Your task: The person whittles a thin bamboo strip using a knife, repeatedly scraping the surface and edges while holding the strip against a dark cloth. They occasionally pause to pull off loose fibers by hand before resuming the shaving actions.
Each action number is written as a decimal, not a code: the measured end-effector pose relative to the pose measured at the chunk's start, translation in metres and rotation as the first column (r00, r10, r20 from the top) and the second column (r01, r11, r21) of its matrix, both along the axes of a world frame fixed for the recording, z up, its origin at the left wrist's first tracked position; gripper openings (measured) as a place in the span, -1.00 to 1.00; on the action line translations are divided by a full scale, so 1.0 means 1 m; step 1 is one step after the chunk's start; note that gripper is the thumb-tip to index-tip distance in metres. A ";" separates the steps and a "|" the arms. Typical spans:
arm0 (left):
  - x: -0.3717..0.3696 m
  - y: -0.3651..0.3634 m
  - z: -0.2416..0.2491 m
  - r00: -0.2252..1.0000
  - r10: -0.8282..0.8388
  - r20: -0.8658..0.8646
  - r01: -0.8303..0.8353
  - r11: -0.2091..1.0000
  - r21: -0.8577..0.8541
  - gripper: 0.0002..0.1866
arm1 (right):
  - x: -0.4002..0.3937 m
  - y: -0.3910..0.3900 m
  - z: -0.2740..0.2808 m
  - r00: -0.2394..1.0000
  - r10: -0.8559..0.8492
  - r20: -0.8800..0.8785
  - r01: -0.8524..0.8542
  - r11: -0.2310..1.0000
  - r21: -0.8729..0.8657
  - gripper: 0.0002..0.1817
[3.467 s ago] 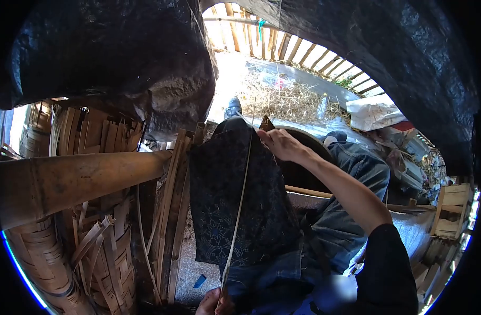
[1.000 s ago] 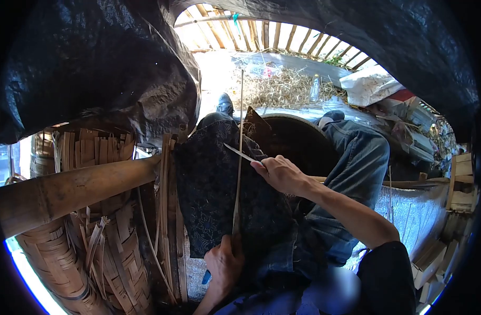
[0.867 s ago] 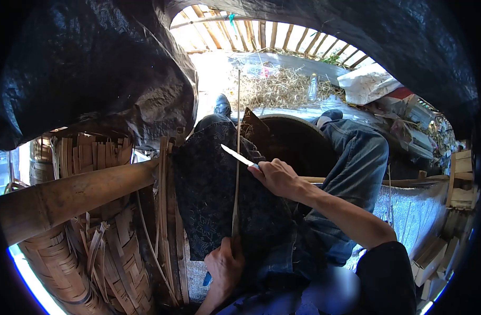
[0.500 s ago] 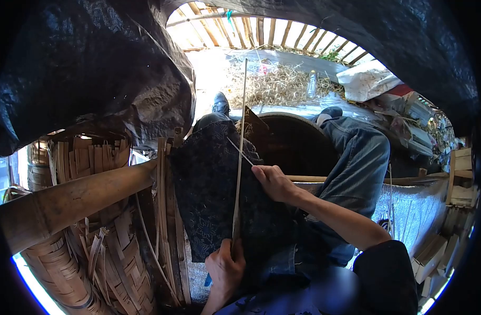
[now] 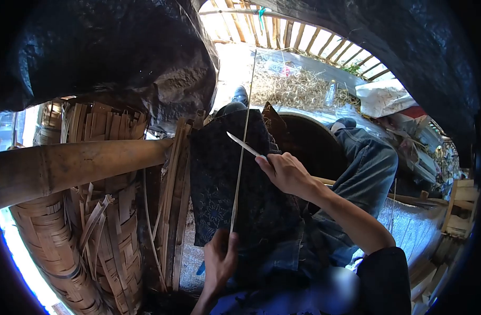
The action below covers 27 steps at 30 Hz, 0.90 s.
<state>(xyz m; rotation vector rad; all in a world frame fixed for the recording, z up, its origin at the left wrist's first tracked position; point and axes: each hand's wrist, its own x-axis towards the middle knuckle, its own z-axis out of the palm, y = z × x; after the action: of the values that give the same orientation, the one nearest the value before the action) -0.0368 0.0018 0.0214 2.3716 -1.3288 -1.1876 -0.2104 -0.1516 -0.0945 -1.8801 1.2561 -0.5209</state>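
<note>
My left hand (image 5: 220, 261), low in the view, is closed around the near end of a long thin bamboo strip (image 5: 239, 185). The strip points away from me over a dark patterned cloth (image 5: 213, 173) draped on my leg. My right hand (image 5: 291, 174) grips a knife (image 5: 244, 145), its handle hidden in the fingers. The pale blade slants up and left, crossing the strip about midway along in this view. A bit of blue shows beside my left wrist.
Woven bamboo baskets (image 5: 46, 231) and a thick bamboo pole (image 5: 88, 164) stand on the left. A dark round container (image 5: 314, 147) sits between my legs. Further off lie straw shavings (image 5: 290, 86), a clear bottle (image 5: 330, 93) and a white sack (image 5: 383, 98). Black sheeting (image 5: 114, 52) hangs overhead.
The view has shifted, so the surroundings sit further right. The blade now shows its flat side more broadly, and the strip looks narrower, seen more on edge. Both hands keep their holds.
</note>
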 end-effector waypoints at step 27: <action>0.026 0.021 -0.021 0.107 0.802 -0.587 -0.388 0.578 0.718 -0.64 | -0.018 -0.011 0.006 0.962 0.270 -0.036 -0.262 0.955 0.141 -0.43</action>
<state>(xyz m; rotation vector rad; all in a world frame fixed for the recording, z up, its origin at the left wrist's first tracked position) -0.0112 0.0230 0.0007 1.4960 0.3570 -2.0000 -0.2282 -0.1623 -0.0884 -1.9202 1.0233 -0.2356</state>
